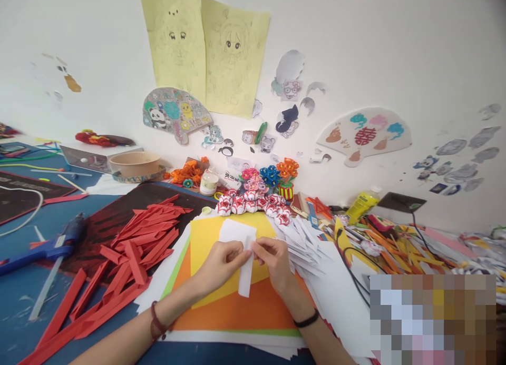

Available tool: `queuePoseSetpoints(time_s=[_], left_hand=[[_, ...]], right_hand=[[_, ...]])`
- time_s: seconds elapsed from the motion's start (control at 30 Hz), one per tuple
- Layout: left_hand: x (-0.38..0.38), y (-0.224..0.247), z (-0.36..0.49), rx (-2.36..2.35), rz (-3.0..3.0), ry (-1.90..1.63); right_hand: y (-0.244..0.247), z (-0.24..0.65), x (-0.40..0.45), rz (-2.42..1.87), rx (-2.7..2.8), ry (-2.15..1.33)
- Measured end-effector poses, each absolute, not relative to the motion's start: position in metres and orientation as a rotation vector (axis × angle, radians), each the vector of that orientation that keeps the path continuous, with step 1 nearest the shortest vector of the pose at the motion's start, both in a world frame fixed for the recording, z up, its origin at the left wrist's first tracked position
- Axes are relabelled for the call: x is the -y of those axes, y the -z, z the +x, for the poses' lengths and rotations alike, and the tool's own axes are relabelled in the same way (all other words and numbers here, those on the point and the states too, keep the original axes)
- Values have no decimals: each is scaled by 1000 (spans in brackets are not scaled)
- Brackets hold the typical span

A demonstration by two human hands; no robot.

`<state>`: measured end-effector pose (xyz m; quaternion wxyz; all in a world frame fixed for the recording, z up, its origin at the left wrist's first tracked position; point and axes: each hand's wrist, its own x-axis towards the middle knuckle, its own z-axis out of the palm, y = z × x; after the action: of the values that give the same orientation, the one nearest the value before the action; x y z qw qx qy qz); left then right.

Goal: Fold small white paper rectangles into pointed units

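Observation:
A narrow strip of folded white paper [245,275] is held upright over yellow and orange sheets. My left hand [227,259] pinches its left edge between thumb and fingers. On the other side, my right hand [272,257] pinches the strip near its upper right edge, the two thumbs close together. Behind the hands, white paper [233,231] shows against the yellow sheet [201,249]. Below lies the orange sheet [237,312].
Folded red strips [146,238] are heaped at left, beside a blue glue gun [59,244]. Folded white pieces [304,244] lie at right near a black cable [351,273]. Red-and-white paper pieces [253,201] and small paper flowers [270,176] stand behind.

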<state>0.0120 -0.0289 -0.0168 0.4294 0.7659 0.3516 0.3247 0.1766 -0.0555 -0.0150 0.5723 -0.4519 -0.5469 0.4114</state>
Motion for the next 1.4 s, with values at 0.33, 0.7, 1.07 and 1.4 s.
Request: queuePoseSetpoints(time_s=[0.33,0.7,1.07,1.4], left_hand=[[28,17,13,-900,1952,-786],[29,14,15,-908,2044,-749],[28,16,13,-899,2027,-697],[29,15,14,-878,2109,-696]], right_hand=[[17,178,56,-1085,1280,-883],[22,183,51,-1083,1206,-825],[20,187,49,-1086,1094,-791],[12,190,50,-1074,934,-740]])
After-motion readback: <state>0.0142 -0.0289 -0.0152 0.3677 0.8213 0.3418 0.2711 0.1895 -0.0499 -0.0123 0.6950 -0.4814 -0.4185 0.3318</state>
